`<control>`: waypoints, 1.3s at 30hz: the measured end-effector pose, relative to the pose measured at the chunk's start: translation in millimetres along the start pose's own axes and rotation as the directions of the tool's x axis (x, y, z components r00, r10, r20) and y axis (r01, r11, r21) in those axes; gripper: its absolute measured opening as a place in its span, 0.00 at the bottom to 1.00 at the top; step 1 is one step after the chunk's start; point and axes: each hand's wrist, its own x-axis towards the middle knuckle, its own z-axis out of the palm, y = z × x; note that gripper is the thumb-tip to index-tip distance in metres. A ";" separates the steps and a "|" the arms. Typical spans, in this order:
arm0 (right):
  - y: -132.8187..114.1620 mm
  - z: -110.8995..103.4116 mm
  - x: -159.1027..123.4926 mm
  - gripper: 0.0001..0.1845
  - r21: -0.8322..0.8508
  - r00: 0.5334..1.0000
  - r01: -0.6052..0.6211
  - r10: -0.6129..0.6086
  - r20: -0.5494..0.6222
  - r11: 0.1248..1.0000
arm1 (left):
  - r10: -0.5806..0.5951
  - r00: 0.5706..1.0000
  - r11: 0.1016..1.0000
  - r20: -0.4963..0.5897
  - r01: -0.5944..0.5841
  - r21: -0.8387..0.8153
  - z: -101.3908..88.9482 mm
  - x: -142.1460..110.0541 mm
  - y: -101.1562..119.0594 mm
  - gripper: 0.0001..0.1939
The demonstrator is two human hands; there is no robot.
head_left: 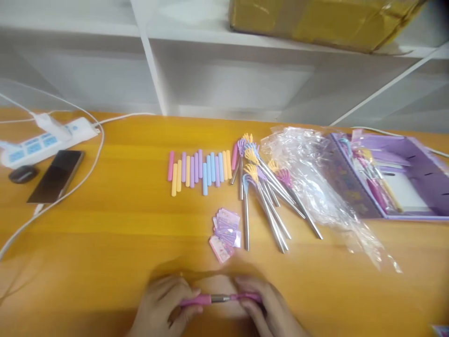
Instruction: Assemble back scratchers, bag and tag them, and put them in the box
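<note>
Both my hands are closed on one pink back scratcher point(220, 298) held level near the table's front edge. My left hand point(166, 304) grips its pink handle sleeve. Around the pink head end, my right hand point(264, 306) is closed, covering most of the head. A short stretch of metal rod shows between them. Just beyond lies a small pile of pink and purple cards point(226, 229). Farther back, several loose handle sleeves point(192, 172) in pink, yellow, purple and blue lie in a row. Beside them is a heap of metal back scratchers point(268, 196) with coloured hand-shaped heads.
Crumpled clear plastic bags point(308, 168) lie right of the heap, against an open purple box point(380, 206) holding bagged back scratchers. At the left are a power strip point(52, 140), a phone point(56, 176), a black case point(23, 174) and cables. A cardboard box point(315, 21) sits on the shelf behind.
</note>
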 end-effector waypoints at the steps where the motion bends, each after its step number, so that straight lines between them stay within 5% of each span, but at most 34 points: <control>1: -0.2 -1.2 3.1 0.16 0.015 1.000 -0.016 0.016 -0.001 1.000 | -0.024 1.000 1.000 0.008 0.024 0.005 -0.7 -1.0 2.8 0.10; 5: 1.1 -3.8 10.3 0.16 0.053 0.996 0.006 -0.001 -0.094 0.999 | -0.052 0.998 0.998 0.033 0.050 0.039 -0.7 -10.8 7.2 0.08; 8: -0.6 -8.7 11.0 0.06 -0.035 0.972 0.165 -0.168 -0.162 0.986 | 0.084 0.996 0.987 -0.028 -0.079 0.141 -0.8 -14.8 8.9 0.12; 11: -8.8 -18.2 10.1 0.07 -0.177 0.926 0.289 -0.322 -0.200 0.941 | 0.235 0.972 0.907 0.007 -0.222 0.357 -6.9 -9.3 17.2 0.13; 18: -41.7 -59.2 38.0 0.06 -0.580 0.804 0.369 -0.562 -0.193 0.726 | 0.396 0.874 0.608 0.281 -0.478 0.634 -40.4 52.8 42.1 0.11; 23: -64.9 -84.3 63.6 0.05 -0.689 0.724 0.335 -0.643 -0.248 0.643 | 0.464 0.841 0.526 0.278 -0.514 0.678 -55.3 87.7 56.8 0.11; 28: -63.3 -70.0 59.6 0.09 -0.695 0.650 0.361 -0.702 -0.291 0.622 | 0.471 0.855 0.507 0.219 -0.466 0.725 -38.5 75.2 56.8 0.06; 34: -51.3 -41.8 56.9 0.08 -0.693 0.679 0.343 -0.677 -0.283 0.634 | 0.426 0.877 0.567 0.221 -0.449 0.690 -17.4 61.4 46.0 0.09; 36: -37.8 -53.2 52.0 0.09 -0.705 0.685 0.325 -0.671 -0.284 0.630 | 0.397 0.885 0.577 0.244 -0.447 0.683 -32.7 59.6 37.2 0.11; 39: 10.1 -102.3 28.3 0.10 -0.731 0.676 0.234 -0.648 -0.351 0.641 | 0.410 0.881 0.535 0.236 -0.442 0.720 -85.9 52.5 10.4 0.14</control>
